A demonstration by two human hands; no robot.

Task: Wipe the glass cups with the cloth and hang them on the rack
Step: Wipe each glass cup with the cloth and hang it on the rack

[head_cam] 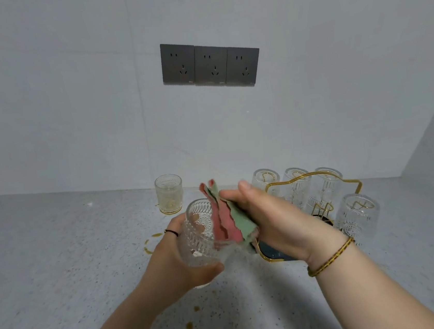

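As I look down through the head camera, brown drops (189,325) dot the speckled grey surface (61,276) nearest me. Above them my left hand (172,258) holds the cup (199,231) off the surface, fingers curled round its far side and thumb pressed near its base. It is clear glass, embossed with ribs and a flower pattern, tilted with its mouth up and away from me. A black band (171,232) sits on one left finger.

My right hand (270,217), a gold bracelet (332,256) on its wrist, pinches the cloth (230,217) between thumb and fingers. That cloth is layered pink and green with zigzag edges, and it lies against the cup's right side.

Behind the right hand, a dark tray (272,255) with a gold rim carries the gold wire rack (321,208). Four cups (357,216) hang on it, mouths down.

Left of the held cup, a brown ring (149,243) marks the surface. Farther back, near the wall, one more cup (169,194) stands upright, its base yellowish. Three dark sockets (209,63) sit side by side on the pale wall; the small marks along their lower edges are too small for me to read.
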